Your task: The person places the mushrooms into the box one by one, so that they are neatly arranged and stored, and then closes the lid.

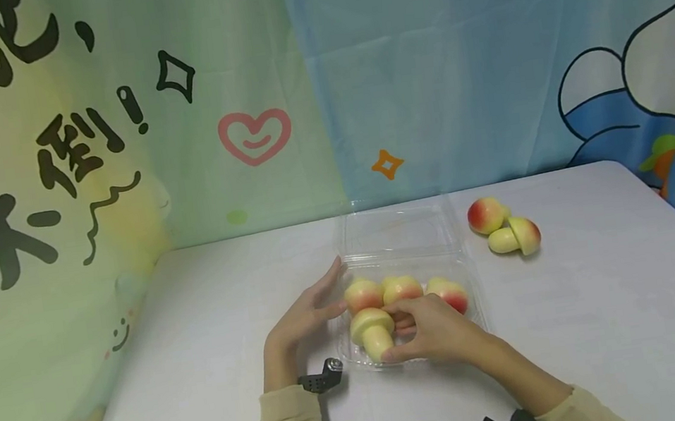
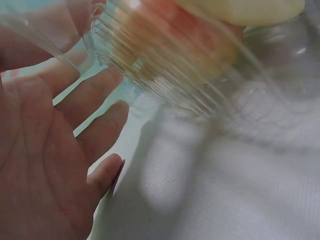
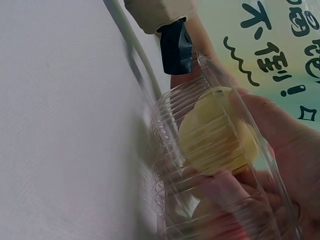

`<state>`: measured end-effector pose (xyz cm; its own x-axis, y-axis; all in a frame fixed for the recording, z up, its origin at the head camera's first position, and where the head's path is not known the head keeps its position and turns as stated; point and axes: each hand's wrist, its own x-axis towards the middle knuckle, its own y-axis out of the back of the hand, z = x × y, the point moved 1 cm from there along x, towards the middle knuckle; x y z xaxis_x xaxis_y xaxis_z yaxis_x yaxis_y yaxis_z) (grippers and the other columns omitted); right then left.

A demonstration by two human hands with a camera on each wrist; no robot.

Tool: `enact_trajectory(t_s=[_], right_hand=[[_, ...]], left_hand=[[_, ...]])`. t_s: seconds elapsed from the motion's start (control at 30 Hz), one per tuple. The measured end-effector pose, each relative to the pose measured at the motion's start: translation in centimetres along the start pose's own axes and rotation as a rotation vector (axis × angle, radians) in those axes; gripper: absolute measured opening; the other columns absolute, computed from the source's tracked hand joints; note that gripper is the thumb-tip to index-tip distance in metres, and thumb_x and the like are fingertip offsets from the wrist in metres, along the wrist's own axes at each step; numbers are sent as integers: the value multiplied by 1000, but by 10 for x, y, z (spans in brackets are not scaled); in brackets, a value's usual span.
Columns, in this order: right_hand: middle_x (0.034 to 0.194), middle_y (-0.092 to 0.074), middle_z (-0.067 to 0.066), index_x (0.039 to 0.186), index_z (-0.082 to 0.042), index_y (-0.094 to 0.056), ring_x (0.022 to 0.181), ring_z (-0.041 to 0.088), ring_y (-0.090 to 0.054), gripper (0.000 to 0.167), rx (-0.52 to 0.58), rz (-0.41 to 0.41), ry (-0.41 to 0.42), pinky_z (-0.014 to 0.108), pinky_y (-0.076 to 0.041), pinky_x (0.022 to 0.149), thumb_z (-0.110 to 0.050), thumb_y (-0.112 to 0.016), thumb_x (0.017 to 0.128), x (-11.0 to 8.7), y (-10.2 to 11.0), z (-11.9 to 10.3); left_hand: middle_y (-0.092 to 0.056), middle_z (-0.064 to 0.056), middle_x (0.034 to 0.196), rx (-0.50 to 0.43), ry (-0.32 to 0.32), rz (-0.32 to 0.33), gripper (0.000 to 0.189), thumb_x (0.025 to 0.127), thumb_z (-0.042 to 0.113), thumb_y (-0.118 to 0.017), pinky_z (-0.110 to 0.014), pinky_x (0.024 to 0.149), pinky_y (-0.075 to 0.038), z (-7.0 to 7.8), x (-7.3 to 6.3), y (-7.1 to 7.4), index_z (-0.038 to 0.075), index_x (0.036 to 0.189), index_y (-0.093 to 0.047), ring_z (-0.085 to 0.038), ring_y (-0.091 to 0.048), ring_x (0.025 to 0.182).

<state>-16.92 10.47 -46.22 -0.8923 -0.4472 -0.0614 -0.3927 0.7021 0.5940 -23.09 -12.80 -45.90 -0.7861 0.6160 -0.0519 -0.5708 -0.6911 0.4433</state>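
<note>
A clear plastic clamshell box (image 1: 468,266) lies with its lid folded back, holding several yellow toy mushrooms with red-tinted caps, among them one mushroom (image 1: 402,288) at the back and one (image 1: 449,293) at the right. My right hand (image 1: 439,331) reaches into the box and pinches the front-left mushroom (image 1: 374,332), its stem toward me. In the right wrist view, this mushroom (image 3: 215,132) shows through the ribbed wall between thumb and fingers. My left hand (image 1: 309,312) stays at the box's left side, fingers extended, thumb over the rim near another mushroom (image 1: 362,295).
Two more toy mushrooms lie outside the box at the back right, one (image 1: 487,215) behind the other (image 1: 517,237). The transparent lid (image 1: 398,229) rests near the white table's (image 1: 614,316) back edge. A printed curtain (image 1: 422,71) hangs behind and at the left.
</note>
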Motion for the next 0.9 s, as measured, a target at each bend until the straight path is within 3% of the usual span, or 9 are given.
enact_trajectory(t_s=[0.27,0.5,0.67,0.77,0.9], right_hand=[[102,-73,4,111,-6,-64,93,14,-69,60,38,-24,-13,25,-58,78,-41,-83,67,0,-1,1],[98,-73,4,106,-9,-66,89,12,-69,52,39,-40,-28,21,-57,75,-41,-83,68,-1,-1,1],[93,-73,-1,100,-13,-67,85,9,-68,43,26,-63,-25,19,-56,72,-42,-81,70,-1,0,1],[89,-73,1,101,-8,-69,81,9,-69,40,7,-49,2,17,-55,69,-34,-80,74,-1,1,2],[89,-74,7,111,4,-67,77,11,-70,49,-25,-28,17,16,-55,66,-27,-80,75,-1,2,2]], left_hand=[[-14,-10,158,-1,22,20,69,94,12,-54,-47,120,-9,2,0,-1,3,151,-16,-27,-11,147],[-12,-2,159,6,18,37,72,94,18,-56,-45,121,-6,-31,10,-4,11,152,-15,-23,-9,147],[-14,2,159,0,5,56,72,93,22,-57,-45,121,-8,-38,10,-4,17,152,-17,-21,-12,147],[-16,3,158,-2,7,64,73,92,25,-59,-45,121,-10,-37,10,-4,17,152,-18,-20,-14,147],[-17,7,158,10,13,60,74,92,29,-60,-44,121,-12,-36,10,-4,18,153,-19,-18,-15,147]])
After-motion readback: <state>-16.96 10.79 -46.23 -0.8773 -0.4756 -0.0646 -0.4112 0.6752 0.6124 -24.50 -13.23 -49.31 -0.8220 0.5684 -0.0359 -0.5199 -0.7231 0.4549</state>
